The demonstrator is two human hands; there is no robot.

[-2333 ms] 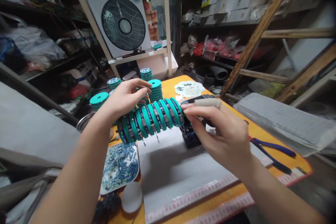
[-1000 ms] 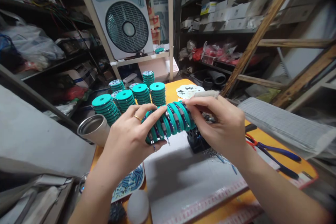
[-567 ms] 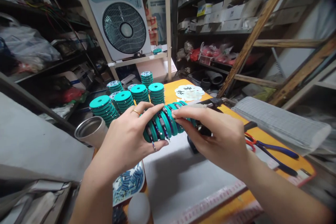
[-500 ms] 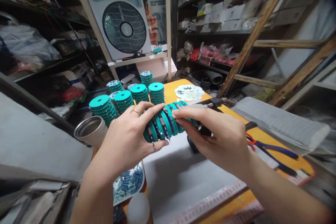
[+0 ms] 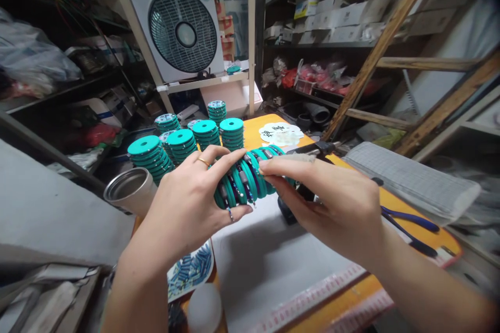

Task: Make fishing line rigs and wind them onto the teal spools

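Note:
A row of several teal spools (image 5: 255, 179), lying on its side, has dark and silvery pieces and beads strung across the rims. My left hand (image 5: 195, 192) wraps round the left end, fingers over the top and thumb below. At the right part of the row, my right hand (image 5: 328, 197) pinches thumb and index finger together against a rim. Whatever is between those fingertips is too small to make out. A pale wrap covers part of the right index finger. The black holder (image 5: 287, 210) behind the spools is partly hidden by my right hand.
Stacked teal spools (image 5: 182, 138) stand behind my left hand, near a metal cup (image 5: 135, 187). A tray of blue tubular pieces (image 5: 191, 270) lies lower left, beside a white round lid (image 5: 205, 307). Blue-handled pliers (image 5: 414, 221) rest at right. A box fan (image 5: 183, 31) stands behind.
The view has shifted slightly. Both hands keep their places on the spool row, and my right hand has moved a little to the right, covering the red-orange tool beside the pliers.

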